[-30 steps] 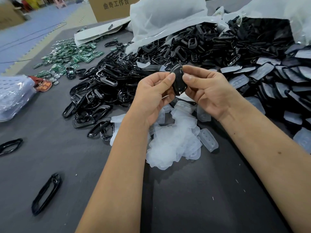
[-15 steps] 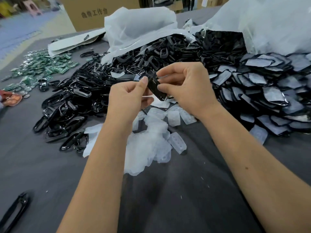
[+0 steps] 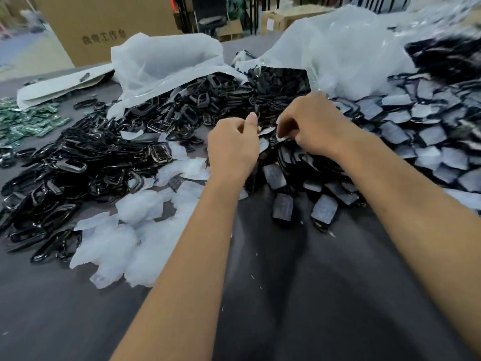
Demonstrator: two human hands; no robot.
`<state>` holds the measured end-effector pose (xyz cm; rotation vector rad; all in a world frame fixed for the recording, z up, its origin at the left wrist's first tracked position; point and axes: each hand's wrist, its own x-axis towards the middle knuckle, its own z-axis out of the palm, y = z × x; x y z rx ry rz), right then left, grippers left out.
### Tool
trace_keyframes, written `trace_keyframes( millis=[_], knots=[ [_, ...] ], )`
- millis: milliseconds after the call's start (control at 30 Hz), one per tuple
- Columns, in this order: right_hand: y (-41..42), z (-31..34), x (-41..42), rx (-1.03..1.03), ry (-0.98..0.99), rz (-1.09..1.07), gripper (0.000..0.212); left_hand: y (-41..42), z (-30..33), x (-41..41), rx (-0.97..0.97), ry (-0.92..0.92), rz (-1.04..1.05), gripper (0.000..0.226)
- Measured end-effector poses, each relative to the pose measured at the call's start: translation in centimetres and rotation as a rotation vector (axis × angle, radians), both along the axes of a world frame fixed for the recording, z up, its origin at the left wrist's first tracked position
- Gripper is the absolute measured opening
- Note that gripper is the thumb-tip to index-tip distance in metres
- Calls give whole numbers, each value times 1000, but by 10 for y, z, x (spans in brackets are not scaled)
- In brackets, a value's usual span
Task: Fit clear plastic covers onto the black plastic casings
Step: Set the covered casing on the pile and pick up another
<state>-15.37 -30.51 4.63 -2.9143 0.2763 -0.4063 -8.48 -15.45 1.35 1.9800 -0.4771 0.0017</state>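
The tabletop [image 3: 299, 308] is a dark charcoal grey, flecked with a few tiny white specks, and across its left part lies a heap of glossy black casings [image 3: 86, 165], some of them showing a silvery rim. In front of that heap the clear covers [image 3: 140, 235] look milky, bluish white, while the pile of finished pieces [image 3: 429, 142] on the right is black with dull grey, faintly shiny faces. At the far left the circuit boards [image 3: 23, 123] are green, the plastic bags [image 3: 166, 58] behind are translucent white, and the cardboard box [image 3: 104, 27] is plain brown with dark printed characters.
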Motion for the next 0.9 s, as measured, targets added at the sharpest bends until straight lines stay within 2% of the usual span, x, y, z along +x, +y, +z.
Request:
trace_keyframes(
  millis=[100,267,400,500,600,733,900],
  knots=[
    [-5,10,5,-13,15,28,43,-2,-4,1,-18,-8,46,49],
    [2,24,3,119,-53,134,26,27,-4,14,125,-151,257,20],
    [30,15,5,131,4,225,25,55,-9,24,236,-69,248,32],
    [56,5,14,44,263,273,27,60,-15,21,304,-45,180,32],
    [69,-3,22,-51,453,246,43,64,-21,22,345,-39,164,32],
    [71,-6,23,-13,425,232,37,69,-25,29,367,-64,170,33],
    [64,1,23,74,388,234,15,67,-24,35,385,-71,199,41]
  ],
)
